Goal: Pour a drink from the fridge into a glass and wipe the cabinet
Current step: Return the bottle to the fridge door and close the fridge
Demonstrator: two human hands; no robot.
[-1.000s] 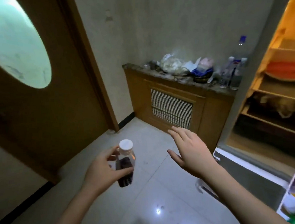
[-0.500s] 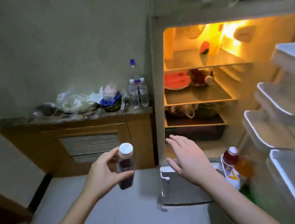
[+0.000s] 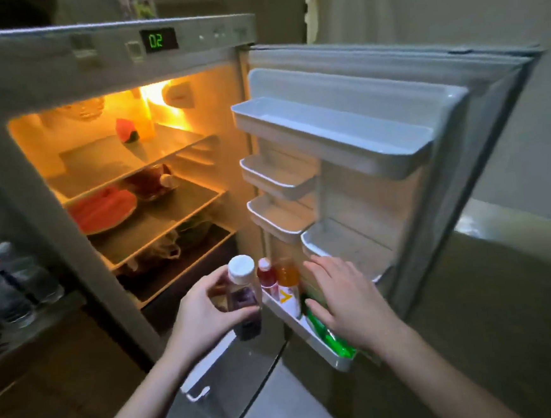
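My left hand [image 3: 203, 313] grips a small dark drink bottle [image 3: 245, 305] with a white cap, held upright in front of the open fridge [image 3: 98, 67]. My right hand [image 3: 347, 302] is flat with fingers spread, holding nothing, just before the lowest shelf of the fridge door [image 3: 379, 167]. That bottom door shelf [image 3: 296, 326] carries a red bottle [image 3: 268, 277], an orange bottle [image 3: 288, 285] and a green packet [image 3: 330, 336]. The wooden cabinet [image 3: 22, 360] shows at the lower left edge.
Lit fridge shelves hold a plate of watermelon slices [image 3: 103, 211], a bowl [image 3: 153, 183] and bagged food [image 3: 165, 247]. Clear water bottles [image 3: 6, 279] stand on the cabinet top at left. The upper door shelves [image 3: 330, 132] hold nothing. Pale floor tiles [image 3: 283, 412] lie below.
My view has swung right from the cabinet and room door to the open fridge, closer in. The left hand keeps the bottle; the right hand now hovers by the door's bottom shelf.
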